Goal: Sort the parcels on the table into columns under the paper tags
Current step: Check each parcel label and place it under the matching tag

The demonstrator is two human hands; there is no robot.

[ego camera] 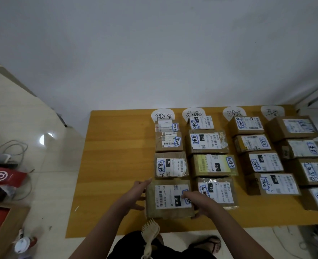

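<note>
Head view: parcel point(166, 198) btwn hands, left hand point(138, 191) flat on side, right hand point(198, 203) gripping edge.

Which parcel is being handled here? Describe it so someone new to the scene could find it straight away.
On the table, parcels lie in four columns under paper tags; take the leftmost tag. The parcel is last in that column, nearest the person. Alone among its neighbours, its label reads 010, and the left hand and right hand touch it.

Parcels point(208, 141) in four columns on table point(117, 156), paper tags point(163, 114) behind each column, along far edge.
</note>
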